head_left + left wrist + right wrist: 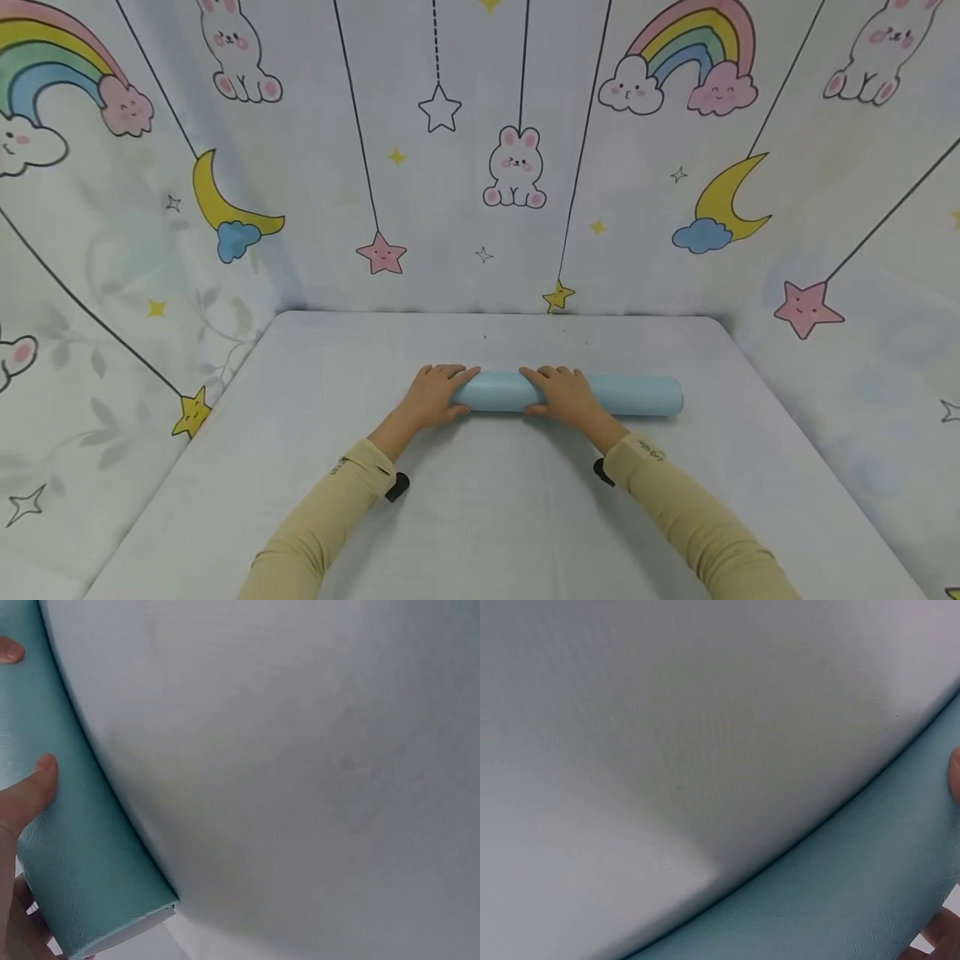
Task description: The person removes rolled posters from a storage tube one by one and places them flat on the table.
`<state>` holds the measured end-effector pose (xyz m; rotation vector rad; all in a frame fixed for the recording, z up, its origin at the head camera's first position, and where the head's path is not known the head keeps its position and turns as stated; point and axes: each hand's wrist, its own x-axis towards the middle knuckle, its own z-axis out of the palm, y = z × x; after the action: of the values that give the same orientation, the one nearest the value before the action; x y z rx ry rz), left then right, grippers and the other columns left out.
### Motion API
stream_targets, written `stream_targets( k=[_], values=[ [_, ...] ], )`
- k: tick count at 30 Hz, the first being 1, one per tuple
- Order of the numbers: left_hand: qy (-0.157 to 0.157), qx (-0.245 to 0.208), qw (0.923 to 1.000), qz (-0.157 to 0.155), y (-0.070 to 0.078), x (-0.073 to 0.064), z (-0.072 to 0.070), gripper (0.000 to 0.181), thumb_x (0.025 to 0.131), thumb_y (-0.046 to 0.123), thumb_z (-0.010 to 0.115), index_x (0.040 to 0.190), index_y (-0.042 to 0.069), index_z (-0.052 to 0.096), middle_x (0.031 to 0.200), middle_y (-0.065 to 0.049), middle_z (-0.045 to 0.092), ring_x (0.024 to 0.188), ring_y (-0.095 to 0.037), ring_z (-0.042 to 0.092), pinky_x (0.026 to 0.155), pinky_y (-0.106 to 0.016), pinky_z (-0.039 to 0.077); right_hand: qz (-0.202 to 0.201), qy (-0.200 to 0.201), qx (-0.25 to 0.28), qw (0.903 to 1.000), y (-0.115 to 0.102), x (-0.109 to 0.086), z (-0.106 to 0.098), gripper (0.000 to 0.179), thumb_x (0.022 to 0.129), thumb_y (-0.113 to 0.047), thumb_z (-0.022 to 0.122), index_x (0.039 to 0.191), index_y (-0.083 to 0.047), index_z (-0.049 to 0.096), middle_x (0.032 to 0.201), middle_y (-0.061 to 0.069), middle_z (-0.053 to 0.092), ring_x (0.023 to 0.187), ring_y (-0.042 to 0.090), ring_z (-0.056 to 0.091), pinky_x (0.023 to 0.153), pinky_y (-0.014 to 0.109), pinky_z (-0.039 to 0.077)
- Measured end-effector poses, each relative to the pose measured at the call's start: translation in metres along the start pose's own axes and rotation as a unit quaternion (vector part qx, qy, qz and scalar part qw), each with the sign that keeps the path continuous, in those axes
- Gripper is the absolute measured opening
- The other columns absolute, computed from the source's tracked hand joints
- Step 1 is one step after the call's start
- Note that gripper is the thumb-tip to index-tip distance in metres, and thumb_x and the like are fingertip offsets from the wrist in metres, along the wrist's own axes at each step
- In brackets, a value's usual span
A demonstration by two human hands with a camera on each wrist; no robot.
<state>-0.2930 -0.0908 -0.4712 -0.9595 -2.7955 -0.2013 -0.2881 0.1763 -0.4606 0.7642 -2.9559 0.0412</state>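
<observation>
plainly, left grip [431, 397] and right grip [567, 397] half-curled round blue roll [632, 396], far-side contact unclear; table [495, 517] side edges well apart.

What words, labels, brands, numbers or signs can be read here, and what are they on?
No text is legible.
Left sleeve, near the cuff: a small dark marking, too small to read.
Right sleeve, near the cuff: another, also too small to read.
Blue roll: no writing visible.
Backdrop: drawings, no words.
</observation>
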Motion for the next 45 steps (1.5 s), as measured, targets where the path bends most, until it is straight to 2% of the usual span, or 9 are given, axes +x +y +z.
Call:
stream_targets(
  k=[9,15,21,25,34,37,41,43,45],
  values=[
    [-0.01,-0.016,0.9998,-0.005,-0.002,0.001,-0.005,0.073,0.075,0.043,0.071,0.138,0.022,0.042,0.133,-0.006,0.048,0.12,-0.025,0.046,0.095,-0.051,0.034,-0.006,0.006,0.007,0.9999,0.0,-0.002,-0.001,0.074,0.076,-0.051,0.067,0.137,-0.017,0.043,0.123,0.012,0.054,0.107,0.036,0.052,0.086,0.058,0.038],
    [-0.001,-0.08,0.9966,-0.022,-0.007,0.001,-0.008,0.074,0.073,0.041,0.074,0.137,0.019,0.044,0.134,-0.008,0.047,0.121,-0.027,0.045,0.096,-0.048,0.035,0.001,0.002,0.009,1.0,-0.001,-0.001,-0.001,0.074,0.075,-0.051,0.067,0.137,-0.018,0.043,0.124,0.011,0.054,0.108,0.036,0.051,0.087,0.058,0.037],
    [0.038,-0.171,0.9829,-0.057,-0.02,0.0,-0.013,0.075,0.072,0.039,0.075,0.136,0.016,0.045,0.134,-0.01,0.046,0.122,-0.029,0.043,0.097,-0.046,0.036,-0.003,0.007,0.002,1.0,-0.001,0.001,-0.001,0.074,0.076,-0.051,0.067,0.137,-0.018,0.042,0.124,0.011,0.054,0.108,0.036,0.052,0.086,0.059,0.037],
    [0.071,-0.246,0.9627,-0.088,-0.028,-0.005,-0.018,0.072,0.075,0.029,0.075,0.137,0.011,0.044,0.133,-0.013,0.047,0.123,-0.03,0.042,0.098,-0.045,0.035,-0.001,0.002,0.001,1.0,-0.001,0.001,-0.001,0.074,0.076,-0.051,0.066,0.138,-0.019,0.042,0.124,0.011,0.054,0.108,0.036,0.051,0.087,0.06,0.037],
    [0.084,-0.424,0.8729,-0.226,-0.036,-0.017,-0.025,0.064,0.082,0.014,0.068,0.138,0.005,0.038,0.131,-0.02,0.046,0.114,-0.033,0.05,0.088,-0.041,0.046,0.011,-0.002,-0.003,0.9999,-0.002,-0.002,-0.001,0.074,0.076,-0.051,0.067,0.137,-0.019,0.042,0.124,0.011,0.053,0.109,0.037,0.05,0.088,0.061,0.035],
    [0.086,-0.487,0.8263,-0.269,-0.039,-0.02,-0.024,0.056,0.09,0.017,0.059,0.138,0.001,0.035,0.128,-0.023,0.047,0.11,-0.034,0.054,0.084,-0.037,0.048,0.014,-0.004,0.001,0.9999,-0.003,-0.002,-0.001,0.074,0.076,-0.05,0.068,0.137,-0.019,0.042,0.125,0.011,0.053,0.109,0.037,0.05,0.088,0.061,0.034],
    [0.075,-0.575,0.7479,-0.323,-0.042,-0.021,-0.023,0.045,0.097,0.019,0.044,0.133,-0.006,0.037,0.123,-0.027,0.049,0.109,-0.034,0.054,0.083,-0.033,0.049,0.02,-0.007,0.004,0.9998,-0.004,-0.002,-0.001,0.073,0.076,-0.048,0.068,0.138,-0.019,0.042,0.125,0.011,0.052,0.11,0.037,0.05,0.089,0.062,0.033],
    [0.061,-0.595,0.7226,-0.347,-0.042,-0.021,-0.023,0.043,0.099,0.021,0.039,0.13,-0.008,0.04,0.121,-0.026,0.051,0.107,-0.031,0.055,0.085,-0.033,0.048,0.017,-0.001,0.008,0.9998,-0.004,-0.002,-0.001,0.072,0.076,-0.047,0.069,0.137,-0.019,0.043,0.124,0.012,0.053,0.109,0.037,0.05,0.089,0.062,0.033],
    [0.044,-0.609,0.7077,-0.356,-0.042,-0.023,-0.022,0.044,0.1,0.023,0.035,0.128,-0.01,0.043,0.119,-0.025,0.052,0.104,-0.027,0.056,0.087,-0.034,0.046,0.007,0.011,0.005,0.9999,-0.001,-0.001,0.004,0.074,0.076,-0.051,0.066,0.138,-0.02,0.041,0.123,0.012,0.053,0.108,0.037,0.05,0.088,0.062,0.034]
  ],
)
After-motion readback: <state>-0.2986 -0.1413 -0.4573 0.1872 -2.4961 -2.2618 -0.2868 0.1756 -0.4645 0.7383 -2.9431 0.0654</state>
